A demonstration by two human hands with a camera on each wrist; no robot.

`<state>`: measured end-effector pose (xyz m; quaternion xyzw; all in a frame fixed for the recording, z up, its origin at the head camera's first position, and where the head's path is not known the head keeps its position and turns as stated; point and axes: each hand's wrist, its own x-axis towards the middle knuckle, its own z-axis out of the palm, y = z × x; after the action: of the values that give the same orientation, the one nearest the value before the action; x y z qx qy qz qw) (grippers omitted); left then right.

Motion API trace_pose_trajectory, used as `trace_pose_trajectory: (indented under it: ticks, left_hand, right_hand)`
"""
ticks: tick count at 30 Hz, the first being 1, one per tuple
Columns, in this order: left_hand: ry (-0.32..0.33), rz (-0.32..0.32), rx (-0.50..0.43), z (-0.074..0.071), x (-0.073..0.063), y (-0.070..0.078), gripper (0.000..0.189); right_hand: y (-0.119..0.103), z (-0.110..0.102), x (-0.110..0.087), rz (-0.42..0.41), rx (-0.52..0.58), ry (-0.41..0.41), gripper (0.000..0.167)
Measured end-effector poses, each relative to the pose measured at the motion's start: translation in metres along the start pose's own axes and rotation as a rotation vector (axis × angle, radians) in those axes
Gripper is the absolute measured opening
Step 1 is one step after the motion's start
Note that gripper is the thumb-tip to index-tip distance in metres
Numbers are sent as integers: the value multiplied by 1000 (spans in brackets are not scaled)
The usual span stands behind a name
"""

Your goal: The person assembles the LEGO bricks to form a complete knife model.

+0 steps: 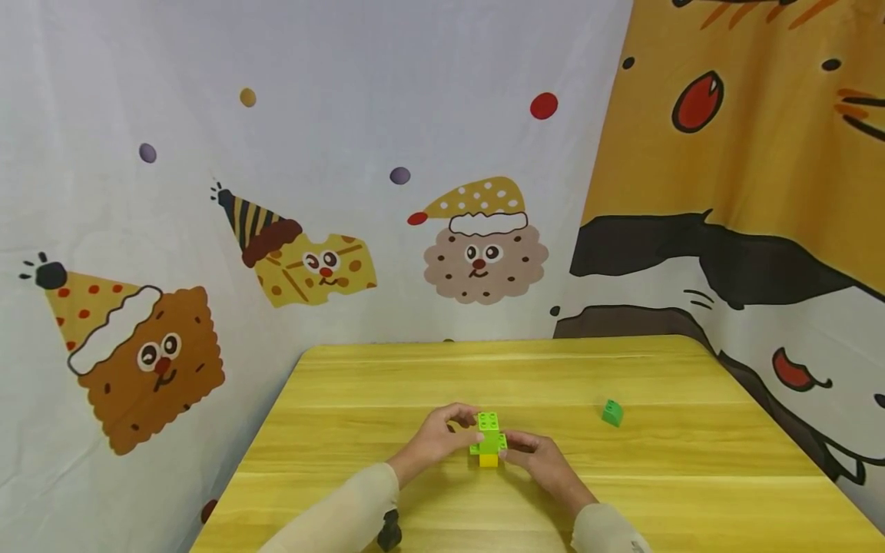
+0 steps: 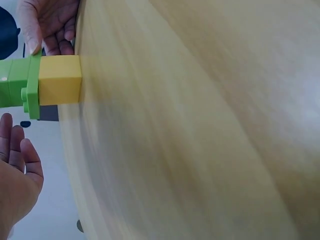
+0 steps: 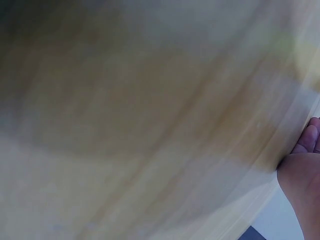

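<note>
A stack of toy building bricks [image 1: 488,439] stands upright on the table: a yellow brick [image 2: 60,80] at the bottom, a wider thin green brick [image 2: 33,87] over it, and narrower bright green bricks [image 1: 488,422] on top. My left hand [image 1: 442,434] pinches the stack's upper green part from the left, thumb in front. In the left wrist view its other fingers [image 2: 30,160] hang apart from the bricks. From the right, my right hand [image 1: 542,461] pinches the end of the wide green brick, its thumb against the edge. The right wrist view shows only part of that hand [image 3: 300,175].
A loose darker green brick [image 1: 611,413] with a sloped side lies farther back on the right of the wooden table [image 1: 387,376]. Behind the table hangs a white cloth [image 1: 332,138] with cartoon prints. A small black object [image 1: 389,530] sits by the left sleeve.
</note>
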<state>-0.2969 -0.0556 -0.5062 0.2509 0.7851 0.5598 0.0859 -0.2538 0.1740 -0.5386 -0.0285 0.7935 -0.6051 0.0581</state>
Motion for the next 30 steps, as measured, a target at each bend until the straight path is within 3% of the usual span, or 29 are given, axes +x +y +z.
trace_pose_trajectory:
  ticks: [16, 23, 30]
  left_hand:
    - [-18, -106, 25, -2, -7, -22, 44]
    - [-43, -113, 38, 1, -8, -27, 39]
    - [-65, -99, -18, 2, -10, -29, 33]
  right_hand:
    - [2, 0, 0, 4, 2, -8, 54]
    - [-1, 0, -1, 8, -20, 6, 53]
    - [-2, -1, -2, -3, -7, -11, 54]
